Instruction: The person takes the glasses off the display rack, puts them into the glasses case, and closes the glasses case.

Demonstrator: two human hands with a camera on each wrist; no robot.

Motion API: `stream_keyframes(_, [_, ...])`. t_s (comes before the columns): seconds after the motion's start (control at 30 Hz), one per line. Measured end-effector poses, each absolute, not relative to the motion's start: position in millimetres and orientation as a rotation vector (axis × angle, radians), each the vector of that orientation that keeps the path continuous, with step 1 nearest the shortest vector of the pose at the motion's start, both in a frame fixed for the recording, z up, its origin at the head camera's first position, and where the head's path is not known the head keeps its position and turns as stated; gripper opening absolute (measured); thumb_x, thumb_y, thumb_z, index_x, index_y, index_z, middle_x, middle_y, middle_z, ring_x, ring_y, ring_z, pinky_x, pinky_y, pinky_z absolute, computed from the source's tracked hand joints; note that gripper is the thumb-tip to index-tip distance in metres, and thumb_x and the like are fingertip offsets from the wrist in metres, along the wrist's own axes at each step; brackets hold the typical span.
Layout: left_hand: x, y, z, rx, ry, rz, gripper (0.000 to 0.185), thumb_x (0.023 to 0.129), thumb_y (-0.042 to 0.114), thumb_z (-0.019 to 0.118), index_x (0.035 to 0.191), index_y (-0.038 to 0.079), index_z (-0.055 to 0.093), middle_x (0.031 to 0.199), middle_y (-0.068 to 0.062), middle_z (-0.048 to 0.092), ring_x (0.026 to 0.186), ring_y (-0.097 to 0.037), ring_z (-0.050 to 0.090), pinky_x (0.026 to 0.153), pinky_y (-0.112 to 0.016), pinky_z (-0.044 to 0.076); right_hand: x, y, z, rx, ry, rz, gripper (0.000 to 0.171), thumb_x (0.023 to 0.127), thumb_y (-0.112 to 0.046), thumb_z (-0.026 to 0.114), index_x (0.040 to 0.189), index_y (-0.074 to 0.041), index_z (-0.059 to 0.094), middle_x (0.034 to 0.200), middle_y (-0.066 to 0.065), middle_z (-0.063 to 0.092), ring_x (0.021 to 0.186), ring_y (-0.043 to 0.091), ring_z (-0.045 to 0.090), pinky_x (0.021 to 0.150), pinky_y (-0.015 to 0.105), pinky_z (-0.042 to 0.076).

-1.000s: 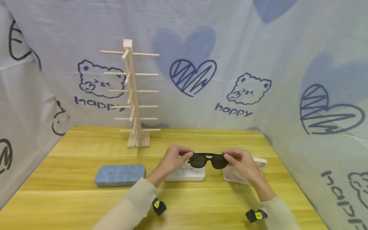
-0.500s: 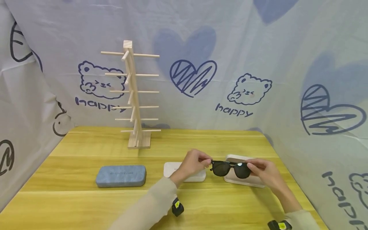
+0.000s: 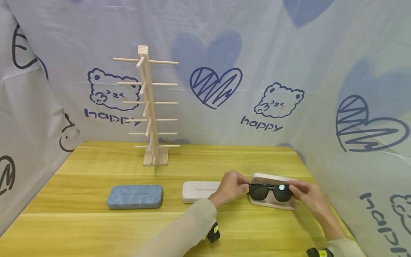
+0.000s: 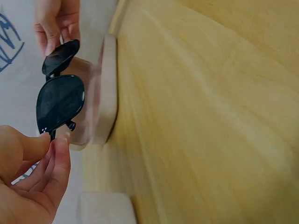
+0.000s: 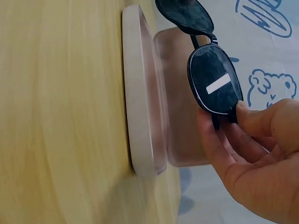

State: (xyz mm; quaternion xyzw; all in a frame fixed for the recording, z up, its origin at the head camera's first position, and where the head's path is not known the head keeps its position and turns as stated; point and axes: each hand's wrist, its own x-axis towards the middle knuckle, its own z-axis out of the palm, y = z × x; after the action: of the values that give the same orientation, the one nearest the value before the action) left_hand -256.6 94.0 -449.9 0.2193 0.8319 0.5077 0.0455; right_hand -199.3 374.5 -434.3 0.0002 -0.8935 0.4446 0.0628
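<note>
Black sunglasses (image 3: 269, 192) are held up by both hands, lenses facing me, over an opened pale pink glasses case (image 3: 273, 205). My left hand (image 3: 230, 188) pinches one end of the frame between thumb and fingers. At the opposite end my right hand (image 3: 309, 196) pinches the other corner. In the left wrist view the sunglasses (image 4: 60, 102) are apart from the case (image 4: 110, 88), whose lid stands up behind. From the right wrist view, a white sticker or glare patch shows on one lens of the sunglasses (image 5: 212, 79), and the case (image 5: 140, 93) has a pinkish lining.
A closed white glasses case (image 3: 199, 189) lies partly behind my left forearm. Farther left sits a closed blue glasses case (image 3: 135, 196). At the table's back stands a wooden rack (image 3: 149, 107) with several pegs. Patterned cloth (image 3: 212, 35) hangs behind the table (image 3: 96, 228).
Both hands have carried the sunglasses to the right and slightly down, from in front of the white case to over the opened case. The grip at each end has stayed the same.
</note>
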Motion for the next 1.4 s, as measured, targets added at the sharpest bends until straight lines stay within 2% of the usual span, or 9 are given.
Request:
stream_keyframes(0.33, [-260.3,109.9,-461.8,0.635,2.585,1.572,0.018,0.092,-0.002,0.07,0.108,-0.002,0.079,0.095,-0.012,0.081,0.078,-0.007,0.073,0.067,-0.013,0.054,-203.0,382.9,-443.3,-0.091,-2.726,1.421,0.035,0.104,-0.004,0.06,0.131,0.017,0.06,0.135,0.038,0.059,0.086,-0.011,0.065,0.08,0.022,0.062])
stream_keyframes(0.53, [-260.0,115.3,-466.5,0.629,2.601,1.574,0.019,0.09,-0.005,0.072,0.107,-0.002,0.079,0.095,-0.014,0.081,0.08,-0.011,0.074,0.068,-0.014,0.056,-206.7,386.8,-449.3,-0.113,-2.769,1.326,0.034,0.102,-0.007,0.064,0.128,0.015,0.063,0.128,0.034,0.065,0.085,-0.008,0.067,0.075,0.015,0.059])
stream_keyframes(0.67, [-260.3,118.4,-468.6,0.633,2.623,1.532,0.018,0.09,-0.004,0.072,0.106,-0.002,0.08,0.095,-0.013,0.081,0.08,-0.01,0.074,0.069,-0.013,0.055,-207.2,389.1,-451.7,-0.127,-2.825,1.2,0.031,0.102,-0.008,0.064,0.125,0.012,0.066,0.12,0.032,0.07,0.08,-0.004,0.066,0.07,0.016,0.057])
stream_keyframes(0.93, [-260.6,125.3,-472.0,0.68,2.679,1.44,0.017,0.09,-0.004,0.072,0.104,0.001,0.081,0.093,-0.01,0.081,0.079,-0.009,0.073,0.068,-0.012,0.053,-206.5,393.5,-455.3,-0.15,-2.853,1.198,0.03,0.102,-0.005,0.062,0.125,0.013,0.066,0.126,0.034,0.067,0.081,-0.007,0.063,0.069,0.017,0.057])
stream_keyframes(1.07, [-261.2,127.2,-473.1,0.712,2.718,1.359,0.019,0.089,-0.004,0.073,0.104,0.002,0.081,0.095,-0.009,0.081,0.081,-0.008,0.072,0.07,-0.012,0.053,-207.6,394.2,-455.0,-0.173,-2.868,1.147,0.03,0.101,-0.01,0.065,0.122,0.012,0.068,0.122,0.032,0.069,0.081,-0.006,0.062,0.069,0.015,0.054])
stream_keyframes(1.23, [-261.8,126.8,-469.6,0.71,2.728,1.292,0.02,0.09,-0.004,0.072,0.107,0.002,0.081,0.1,-0.009,0.081,0.086,-0.008,0.069,0.074,-0.014,0.054,-209.6,394.8,-454.2,-0.202,-2.894,1.021,0.031,0.099,-0.015,0.07,0.116,0.011,0.072,0.118,0.03,0.072,0.09,0.009,0.067,0.071,0.014,0.049])
stream_keyframes(1.4, [-260.7,126.1,-466.2,0.685,2.729,1.234,0.024,0.093,-0.002,0.07,0.113,0.006,0.08,0.108,-0.007,0.079,0.084,-0.006,0.06,0.075,-0.017,0.052,-210.4,394.0,-454.9,-0.179,-2.895,0.904,0.028,0.093,-0.017,0.077,0.111,0.005,0.077,0.116,0.029,0.073,0.093,0.032,0.074,0.07,0.022,0.051])
